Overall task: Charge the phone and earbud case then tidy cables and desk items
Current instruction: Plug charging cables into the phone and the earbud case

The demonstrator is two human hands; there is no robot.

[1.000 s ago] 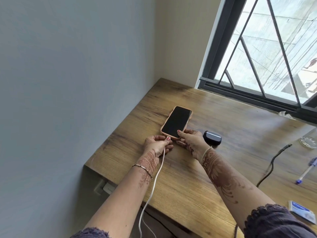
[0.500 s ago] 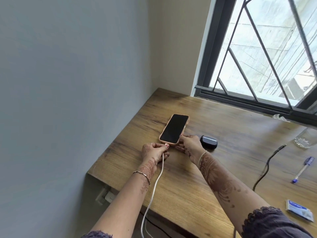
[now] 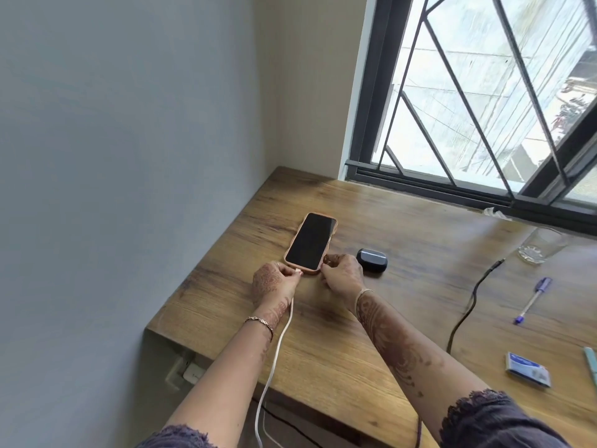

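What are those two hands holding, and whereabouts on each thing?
The left hand pinches the white cable at its plug end, against the phone; the right hand grips that phone's near right corner.

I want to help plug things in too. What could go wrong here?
The left hand pinches the white charging cable at the bottom edge of the peach-cased black phone, which the right hand holds. A crooked push might miss the port or shove the phone. The cable hangs over the wooden desk edge, so a snag could drag the phone off. The dark oval earbud case sits close beside the right hand and could get bumped.
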